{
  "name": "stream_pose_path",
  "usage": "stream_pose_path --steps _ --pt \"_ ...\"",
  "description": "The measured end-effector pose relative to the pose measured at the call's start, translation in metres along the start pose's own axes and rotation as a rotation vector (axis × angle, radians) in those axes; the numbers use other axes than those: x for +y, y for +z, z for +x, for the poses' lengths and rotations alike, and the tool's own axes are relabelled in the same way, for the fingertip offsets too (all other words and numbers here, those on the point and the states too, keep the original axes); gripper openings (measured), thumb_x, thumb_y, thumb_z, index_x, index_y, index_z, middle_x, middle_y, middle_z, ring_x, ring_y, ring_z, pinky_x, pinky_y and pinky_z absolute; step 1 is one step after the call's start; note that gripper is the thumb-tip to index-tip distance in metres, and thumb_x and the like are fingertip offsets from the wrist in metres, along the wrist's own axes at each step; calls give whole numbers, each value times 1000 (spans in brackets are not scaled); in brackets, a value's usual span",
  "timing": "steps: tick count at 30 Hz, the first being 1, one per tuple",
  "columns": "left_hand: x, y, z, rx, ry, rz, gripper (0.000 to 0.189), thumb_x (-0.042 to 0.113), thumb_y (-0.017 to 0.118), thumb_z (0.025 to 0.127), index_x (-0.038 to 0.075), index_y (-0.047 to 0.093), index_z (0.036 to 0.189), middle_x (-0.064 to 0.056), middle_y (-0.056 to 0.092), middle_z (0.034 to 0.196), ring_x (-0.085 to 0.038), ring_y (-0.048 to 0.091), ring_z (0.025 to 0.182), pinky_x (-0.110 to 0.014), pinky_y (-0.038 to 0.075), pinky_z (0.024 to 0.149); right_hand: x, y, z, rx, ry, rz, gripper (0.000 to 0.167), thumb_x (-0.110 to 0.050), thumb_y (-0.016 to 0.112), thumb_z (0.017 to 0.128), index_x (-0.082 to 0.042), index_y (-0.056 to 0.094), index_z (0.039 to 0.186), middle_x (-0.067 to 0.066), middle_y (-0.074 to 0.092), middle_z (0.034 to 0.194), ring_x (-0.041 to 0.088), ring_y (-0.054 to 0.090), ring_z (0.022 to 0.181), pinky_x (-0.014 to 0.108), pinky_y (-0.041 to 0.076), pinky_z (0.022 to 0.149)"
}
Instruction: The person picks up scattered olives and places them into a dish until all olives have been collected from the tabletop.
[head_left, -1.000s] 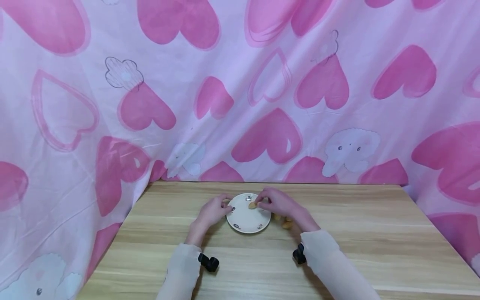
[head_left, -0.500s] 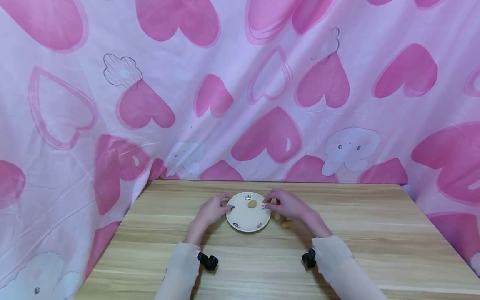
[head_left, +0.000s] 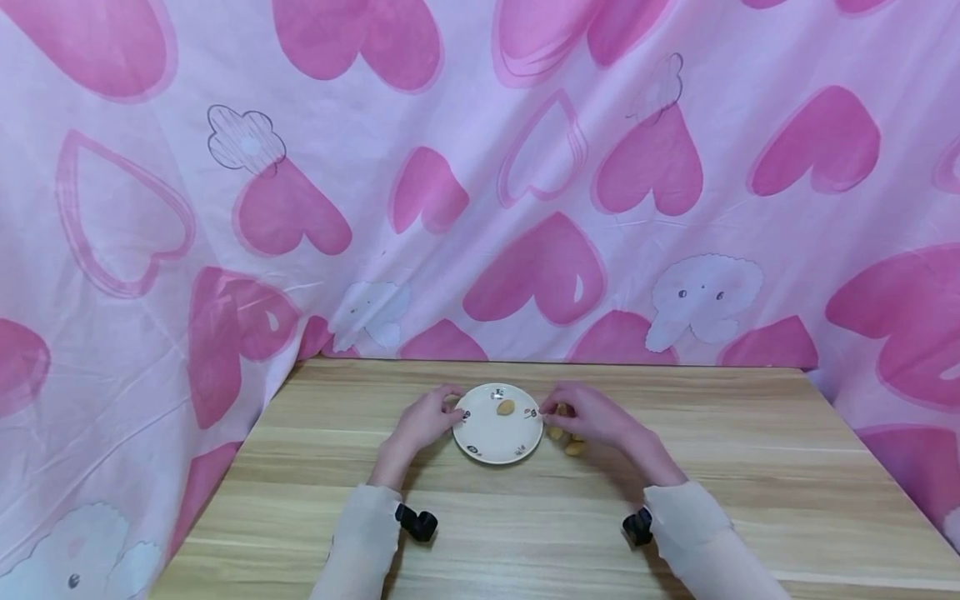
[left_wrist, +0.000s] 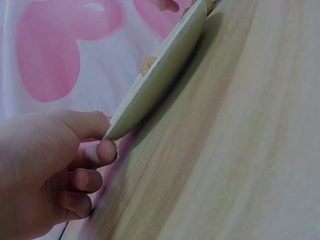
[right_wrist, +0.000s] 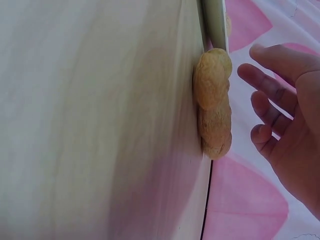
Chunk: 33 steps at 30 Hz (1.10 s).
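A white plate point(head_left: 487, 440) with small printed figures round its rim lies on the table. One unshelled peanut point(head_left: 506, 407) rests on its upper part. At the plate's left edge my left hand point(head_left: 422, 421) pinches the rim between thumb and index finger, with the other fingers curled below, as the left wrist view shows. My right hand point(head_left: 594, 415) hovers just off the plate's right edge, thumb and fingers apart and holding nothing. Close under it, several unshelled peanuts point(right_wrist: 214, 100) lie clustered beside the plate, partly hidden by the hand in the head view.
The wooden table point(head_left: 750, 467) ends at the back against a hanging pink cloth point(head_left: 525, 183) printed with hearts. Small black cameras are strapped at both wrists, near the sleeve cuffs.
My right hand has let go of the peanut on the plate and drawn back to the right, over the clustered peanuts. The left hand keeps its place on the rim.
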<state>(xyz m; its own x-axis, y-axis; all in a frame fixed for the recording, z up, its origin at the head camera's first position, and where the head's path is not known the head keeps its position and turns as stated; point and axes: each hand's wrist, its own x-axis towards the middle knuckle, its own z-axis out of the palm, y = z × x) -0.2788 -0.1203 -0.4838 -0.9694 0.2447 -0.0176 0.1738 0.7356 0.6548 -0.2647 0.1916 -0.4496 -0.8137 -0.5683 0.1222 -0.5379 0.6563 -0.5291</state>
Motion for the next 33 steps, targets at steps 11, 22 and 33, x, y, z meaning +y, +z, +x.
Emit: stream_pose_path --steps 11,22,33 --pt "2 1 1 2 12 -1 38 26 64 95 20 60 132 3 70 87 -8 60 67 -34 47 74 9 0 -18 -5 -13 7 11 -15 70 92 -16 75 101 -10 63 91 5 54 81 24 50 74" --pt "-1 -1 0 -3 -8 -26 39 26 64 94 21 59 133 5 67 79 -10 61 63 -31 44 67 12 0 -31 -29 -1 0 14 -14 69 92 -16 74 104 -8 69 98 2 58 85 26 52 79" --pt "-2 1 2 -7 -2 -30 39 27 63 95 22 59 134 5 67 77 -10 61 63 -31 44 65 13 -4 -42 -107 39 -28 14 -19 74 89 -25 74 101 -13 66 98 8 60 92 33 53 87"
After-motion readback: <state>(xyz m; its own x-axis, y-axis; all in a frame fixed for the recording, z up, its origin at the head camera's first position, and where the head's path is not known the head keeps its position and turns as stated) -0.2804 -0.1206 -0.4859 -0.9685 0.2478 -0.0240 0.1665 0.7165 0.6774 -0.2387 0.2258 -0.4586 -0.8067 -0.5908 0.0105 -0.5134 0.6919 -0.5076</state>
